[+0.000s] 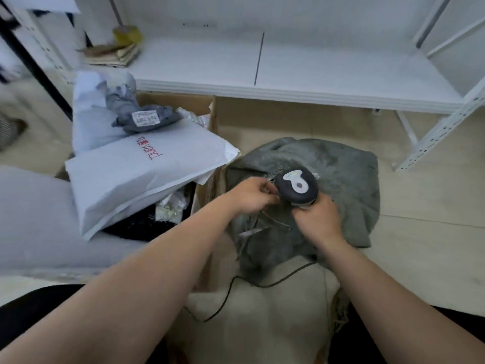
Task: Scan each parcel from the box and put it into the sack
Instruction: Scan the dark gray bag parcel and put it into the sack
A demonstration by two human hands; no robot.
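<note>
Grey sack lies right of the box; over it the right hand grips the scanner while the left hand pinches the sack's frayed edge.

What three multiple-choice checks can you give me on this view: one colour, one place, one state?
1. The tape roll on the shelf is: A yellow; B red; C blue.
2. The grey labelled parcel lies: A on the shelf; B atop the white parcels in the box; C on the floor tiles.
3. The right hand: A hangs empty; B holds a parcel; C grips the scanner.

Key:
1 A, the roll shows yellow at the shelf's back left.
2 B, it rests on the white parcels piled over the cardboard box.
3 C, its fingers curl round the scanner's handle above the sack.
</note>
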